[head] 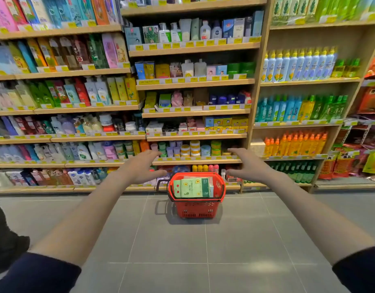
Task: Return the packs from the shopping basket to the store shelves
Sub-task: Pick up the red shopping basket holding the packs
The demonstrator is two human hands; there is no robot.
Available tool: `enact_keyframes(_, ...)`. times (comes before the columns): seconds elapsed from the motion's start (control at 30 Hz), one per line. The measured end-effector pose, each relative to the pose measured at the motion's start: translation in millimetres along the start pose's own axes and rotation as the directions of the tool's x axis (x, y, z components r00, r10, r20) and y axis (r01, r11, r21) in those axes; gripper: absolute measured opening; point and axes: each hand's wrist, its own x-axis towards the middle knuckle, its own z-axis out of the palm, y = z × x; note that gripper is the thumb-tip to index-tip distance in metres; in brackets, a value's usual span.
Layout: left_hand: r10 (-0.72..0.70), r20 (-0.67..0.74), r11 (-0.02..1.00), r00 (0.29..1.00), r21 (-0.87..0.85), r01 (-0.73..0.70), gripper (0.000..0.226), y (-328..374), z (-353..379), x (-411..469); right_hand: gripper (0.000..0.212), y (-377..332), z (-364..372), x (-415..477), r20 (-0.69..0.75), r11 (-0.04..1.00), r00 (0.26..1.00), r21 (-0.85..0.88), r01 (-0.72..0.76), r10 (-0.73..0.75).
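A red shopping basket [196,209] stands on the grey tiled floor in front of the shelves. Inside it, pale green packs [193,187] with fruit pictures stand upright, with a pink pack behind them. My left hand [142,167] is stretched out above and to the left of the basket, fingers spread, holding nothing. My right hand [248,164] reaches out above and to the right of it, also empty with fingers apart. Neither hand touches the basket or the packs.
Wooden store shelves [196,137] filled with bottles, tubes, jars and boxes rise behind the basket. A second shelf unit [296,82] with spray bottles stands to the right. Snack bags [351,161] hang at the far right. A dark shape [7,240] lies at the left edge.
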Motion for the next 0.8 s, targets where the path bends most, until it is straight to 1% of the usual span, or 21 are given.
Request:
enact_keyframes(0.1, -0.022, 0.011, 1.000, 1.000, 0.005, 0.022, 0.073, 0.3, 9.7, 44.9, 0.076, 26.6, -1.2, 36.7, 0.022, 1.000, 1.000, 0.021, -0.020, 0.020)
enact_keyframes(0.2, -0.053, 0.036, 0.998, 0.998, -0.025, 0.053, 0.071, 0.9, 20.7, 81.8, 0.076, 50.1, -2.1, 72.2, 0.056, 0.998, 0.997, 0.052, -0.047, 0.045)
enact_keyframes(0.3, -0.065, 0.031, 0.997, 0.997, -0.046, 0.066, 0.072, -3.4, 31.4, 115.6, 0.075, 72.3, 0.9, 106.7, 0.059, 0.998, 0.998, 0.064, -0.025, 0.021)
enact_keyframes(0.4, -0.067, 0.048, 0.996, 0.997, -0.064, 0.070, 0.070, -8.3, 43.2, 146.8, 0.073, 92.1, 11.3, 137.6, 0.087, 0.995, 0.996, 0.091, -0.034, 0.027)
enact_keyframes(0.53, -0.101, 0.070, 0.991, 0.992, -0.076, 0.106, 0.065, -23.3, 61.1, 190.6, 0.078, 116.5, 30.7, 180.8, 0.128, 0.994, 0.992, 0.105, -0.028, 0.015)
enact_keyframes(0.63, -0.094, 0.097, 0.991, 0.991, -0.088, 0.103, 0.065, -41.9, 74.3, 228.4, 0.078, 128.7, 47.4, 214.6, 0.141, 0.993, 0.990, 0.121, -0.017, -0.001)
enact_keyframes(0.8, -0.056, 0.113, 0.985, 0.992, -0.154, 0.073, 0.058, -75.0, 92.4, 298.3, 0.078, 147.4, 74.8, 281.6, 0.144, 0.990, 0.989, 0.134, -0.055, 0.035)
